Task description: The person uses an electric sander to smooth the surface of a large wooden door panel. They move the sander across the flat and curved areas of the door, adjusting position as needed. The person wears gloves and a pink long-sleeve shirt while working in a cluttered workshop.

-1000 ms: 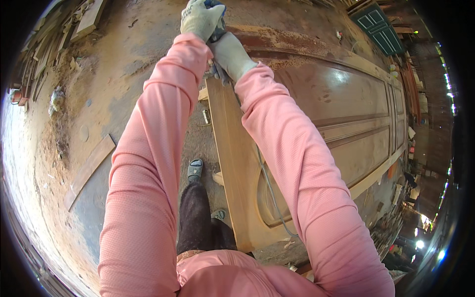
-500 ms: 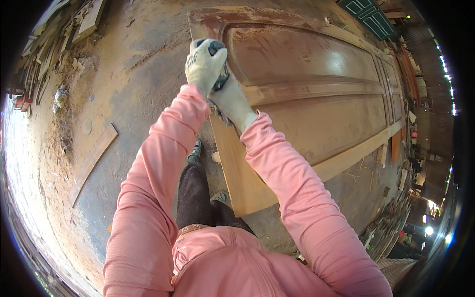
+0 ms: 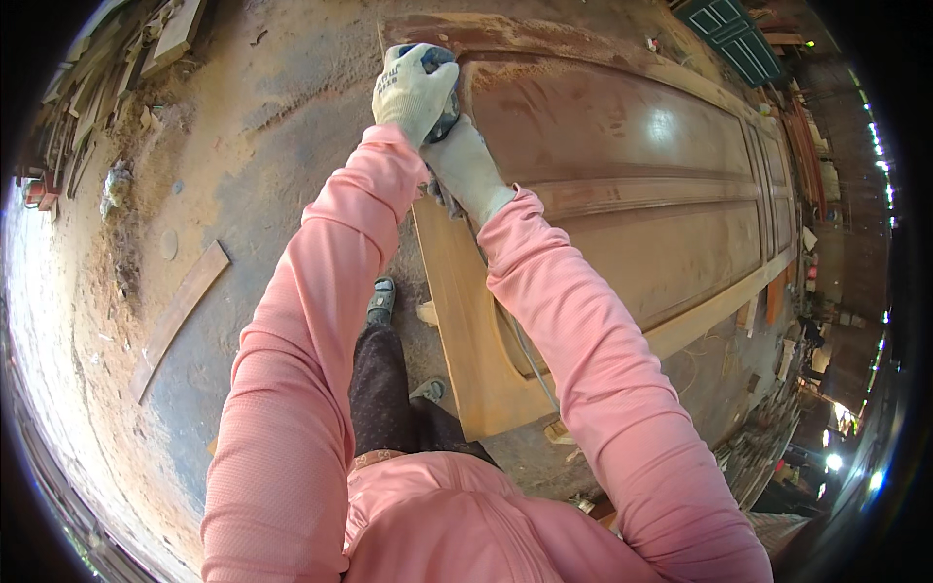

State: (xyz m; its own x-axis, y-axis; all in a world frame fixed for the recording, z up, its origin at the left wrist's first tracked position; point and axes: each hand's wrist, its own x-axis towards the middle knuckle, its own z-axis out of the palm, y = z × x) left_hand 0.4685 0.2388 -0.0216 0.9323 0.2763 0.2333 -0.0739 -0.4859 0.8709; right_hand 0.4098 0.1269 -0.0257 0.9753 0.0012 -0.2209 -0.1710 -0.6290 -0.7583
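Both my gloved hands are closed on a dark corded power sander (image 3: 445,119), largely hidden by them, at the near-left end of a large brown panelled wooden door (image 3: 603,121). My left hand (image 3: 410,95), in a cream glove, wraps over the top of the tool at its far end. Just behind it, my right hand (image 3: 468,167) grips the body, its fingers mostly out of sight underneath. The tool is over the door's end rail, close to its far-left corner. Pale bare wood shows on the near part of that rail, while the recessed panels are darker and dusty.
A thin cord (image 3: 533,355) runs under my right forearm across the door. My feet stand beside the door's left end. A loose plank (image 3: 180,321) lies on the dusty floor at left. Stacked boards (image 3: 87,87) sit far left; a green panelled door (image 3: 731,39) is far right.
Both hands and the sander have moved away from me along the door's end rail, toward its far corner. More of the near rail and the cord now show.
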